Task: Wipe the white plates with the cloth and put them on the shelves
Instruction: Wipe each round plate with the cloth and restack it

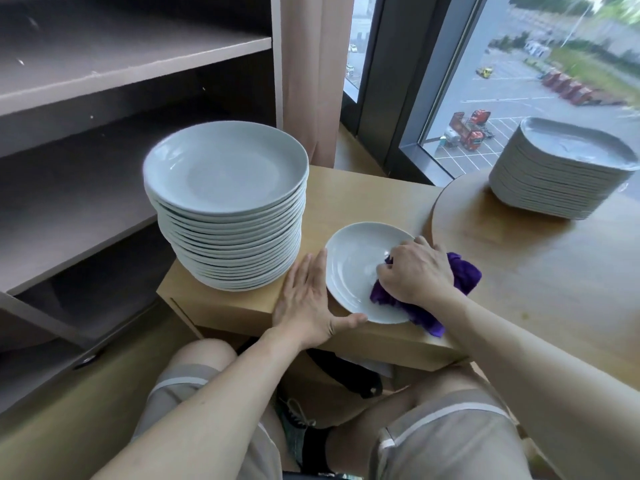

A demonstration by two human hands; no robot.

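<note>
wiping is under way and shelving, as far as can be judged, has hardly begun: the shelves (104, 81) on the left fill much of the view and no plate shows on any board in sight. next in size, the tall stack of round white plates (225, 174) stands on the low wooden cabinet (363, 195) just beside the shelves. a second stack of squarer plates (554, 181) sits on the round table (519, 265) by the window, well apart from the first. whether either stack is wiped cannot be told, so most of the job looks left to do. as holders go, the cabinet top bears the tall stack and one single plate (349, 271), and that plate holds only the cloth and the hand working it. the single plate lies flat near the cabinet's front edge, just right of the stack. the left hand (304, 296) lies flat with straight fingers against the plate's left rim, thumb along its near rim, steadying without clasping. the right hand (419, 271) is curled round the bunched purple cloth (464, 275), pressing it onto the plate's right side, with part of the cloth spilling over the rim
</note>
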